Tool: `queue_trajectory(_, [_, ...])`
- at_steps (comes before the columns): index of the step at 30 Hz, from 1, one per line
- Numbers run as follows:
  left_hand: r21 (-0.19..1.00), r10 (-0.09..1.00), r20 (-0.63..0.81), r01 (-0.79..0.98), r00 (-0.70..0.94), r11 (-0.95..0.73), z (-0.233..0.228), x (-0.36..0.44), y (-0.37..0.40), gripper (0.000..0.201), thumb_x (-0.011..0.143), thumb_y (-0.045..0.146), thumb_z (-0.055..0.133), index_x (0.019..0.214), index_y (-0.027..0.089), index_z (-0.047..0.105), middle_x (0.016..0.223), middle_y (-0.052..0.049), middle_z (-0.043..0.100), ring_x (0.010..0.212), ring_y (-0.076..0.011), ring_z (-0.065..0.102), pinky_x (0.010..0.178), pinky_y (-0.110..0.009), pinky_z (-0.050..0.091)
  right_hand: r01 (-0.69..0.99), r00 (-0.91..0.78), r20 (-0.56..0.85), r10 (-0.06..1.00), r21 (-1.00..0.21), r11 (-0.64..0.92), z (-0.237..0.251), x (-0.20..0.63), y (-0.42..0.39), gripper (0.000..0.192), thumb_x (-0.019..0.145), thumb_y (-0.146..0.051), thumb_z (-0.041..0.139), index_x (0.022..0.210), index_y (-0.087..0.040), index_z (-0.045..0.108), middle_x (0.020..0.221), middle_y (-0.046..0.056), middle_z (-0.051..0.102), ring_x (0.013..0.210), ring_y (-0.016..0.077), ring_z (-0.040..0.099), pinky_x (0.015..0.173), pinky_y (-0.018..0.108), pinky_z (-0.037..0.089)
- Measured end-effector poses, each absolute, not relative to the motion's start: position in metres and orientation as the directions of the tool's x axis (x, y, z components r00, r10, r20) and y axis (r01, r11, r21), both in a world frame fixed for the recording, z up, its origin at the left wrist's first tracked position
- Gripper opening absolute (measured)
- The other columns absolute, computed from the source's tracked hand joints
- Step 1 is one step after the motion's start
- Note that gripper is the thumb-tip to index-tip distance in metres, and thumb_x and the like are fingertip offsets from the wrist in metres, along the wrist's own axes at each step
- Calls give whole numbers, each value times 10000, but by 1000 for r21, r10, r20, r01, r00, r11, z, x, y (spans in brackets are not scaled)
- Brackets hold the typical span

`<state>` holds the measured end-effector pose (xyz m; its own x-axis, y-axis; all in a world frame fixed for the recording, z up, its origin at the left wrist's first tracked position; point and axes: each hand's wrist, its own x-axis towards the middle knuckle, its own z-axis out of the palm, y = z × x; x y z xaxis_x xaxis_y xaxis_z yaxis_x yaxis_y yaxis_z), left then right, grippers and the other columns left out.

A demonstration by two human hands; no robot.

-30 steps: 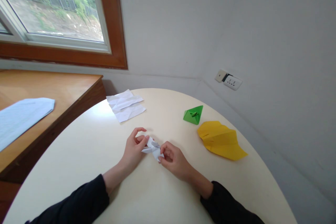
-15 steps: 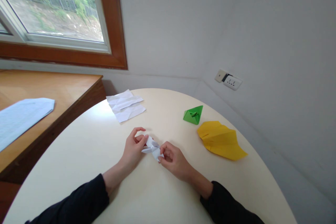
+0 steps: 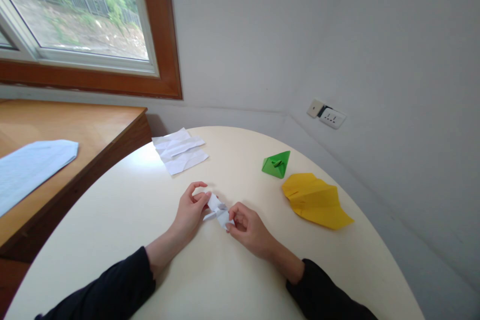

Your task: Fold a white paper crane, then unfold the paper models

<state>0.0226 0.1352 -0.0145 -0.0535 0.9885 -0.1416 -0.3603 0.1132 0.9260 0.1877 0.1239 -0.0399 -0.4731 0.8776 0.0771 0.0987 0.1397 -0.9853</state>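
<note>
Between my hands is a small piece of folded white paper (image 3: 216, 207) with several flaps sticking out. My left hand (image 3: 190, 209) pinches its upper left end between thumb and fingers, with the index finger curved away above. At the lower right end, my right hand (image 3: 247, 227) grips the same paper between thumb and curled fingers. Both hands are low over the pale round table (image 3: 180, 280). Parts of the paper under the fingertips are hidden.
Creased white sheets (image 3: 180, 150) lie at the table's far left. To the right are a folded green paper shape (image 3: 276, 165) and a creased yellow paper (image 3: 317, 200). A wooden desk (image 3: 93, 122) with a pale blue folded item (image 3: 37, 167) stands left. Walls border the far side.
The flaps of the folded white paper have shifted slightly, and the upper part looks a little flatter. Both hands keep nearly the same place and grip.
</note>
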Motion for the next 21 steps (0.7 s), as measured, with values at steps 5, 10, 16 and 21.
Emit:
queue_trajectory(5, [909, 983, -184, -382, -12, 166, -13, 20, 137, 442, 571, 380, 745, 871, 193, 482, 546, 42, 603, 530, -140, 588, 557, -248, 446, 103, -463, 76, 883, -985, 139, -38, 187, 124, 190, 732, -250, 603, 748, -216, 417, 645, -50, 451, 562, 92, 415, 530, 215, 318])
queue_trajectory(10, [887, 978, -207, -420, 10, 192, -14, 18, 138, 444, 549, 356, 767, 857, 190, 493, 561, 33, 617, 562, -134, 596, 589, -242, 457, 95, -468, 72, 881, -987, 131, -41, 188, 124, 187, 737, -252, 601, 756, -216, 418, 654, -48, 463, 567, 93, 429, 540, 219, 326])
queue_trajectory(16, [850, 975, -198, -476, 105, 224, -19, 13, 144, 394, 574, 303, 778, 839, 173, 517, 620, 3, 647, 585, -116, 599, 597, -214, 446, 49, -455, 79, 887, -992, 113, -41, 187, 124, 209, 734, -257, 619, 758, -212, 416, 654, -49, 478, 574, 92, 452, 553, 222, 347])
queue_trajectory(21, [793, 967, -191, -554, 168, 253, -18, 12, 146, 332, 618, 312, 768, 820, 171, 545, 717, -26, 660, 662, -133, 614, 651, -239, 463, -44, -392, 75, 917, -997, 62, -38, 184, 125, 297, 691, -301, 689, 750, -213, 411, 654, -51, 524, 571, 91, 502, 556, 223, 390])
